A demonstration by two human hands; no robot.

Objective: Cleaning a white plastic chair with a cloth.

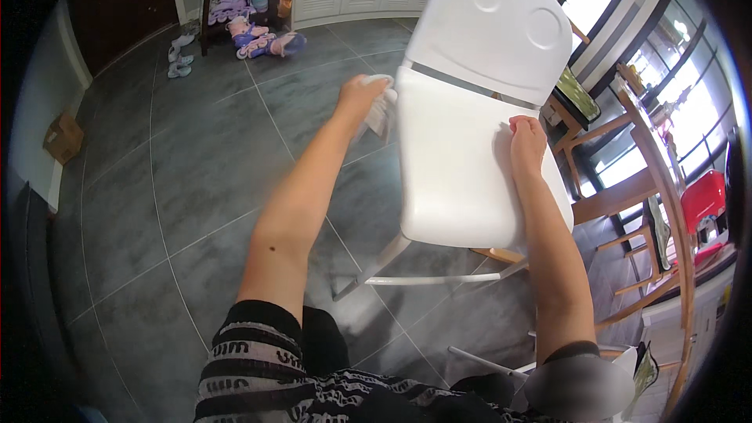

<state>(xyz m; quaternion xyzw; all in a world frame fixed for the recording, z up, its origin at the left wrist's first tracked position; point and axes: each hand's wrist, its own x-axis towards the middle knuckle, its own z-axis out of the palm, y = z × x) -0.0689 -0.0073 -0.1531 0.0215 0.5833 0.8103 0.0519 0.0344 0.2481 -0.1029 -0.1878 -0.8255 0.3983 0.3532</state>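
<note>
A: What sits far out on the left?

B: At about nine o'clock a small brown cardboard box (63, 137) lies against the wall. Up at eleven o'clock pale shoes (179, 53) lie on the grey tiled floor (196, 180), and just right of them a heap of pink and purple roller skates (254, 31) rests by a dark rack.

A: And the left hand?

B: The left hand (362, 98) reaches up toward twelve o'clock, fingers clenched around a crumpled white cloth (381, 113). The cloth presses against the left edge of the white chair (454, 164), where seat and backrest meet. It is blurred, so its folds cannot be made out.

A: Where is the chair itself?

B: Just right of centre, tilted, its seat facing the camera. Its backrest, with two round dimples, points to one o'clock. Its thin white legs (439, 278) run out at five o'clock over the floor.

A: The right hand?

B: The right hand (526, 141) lies at about two o'clock on the right edge of the seat, fingers curled over the rim and gripping it.

A: Further right?

B: Wooden chairs (627, 188) stand at three o'clock by bright windows, with a red seat (703, 197) beyond them, well apart from the white chair
</note>
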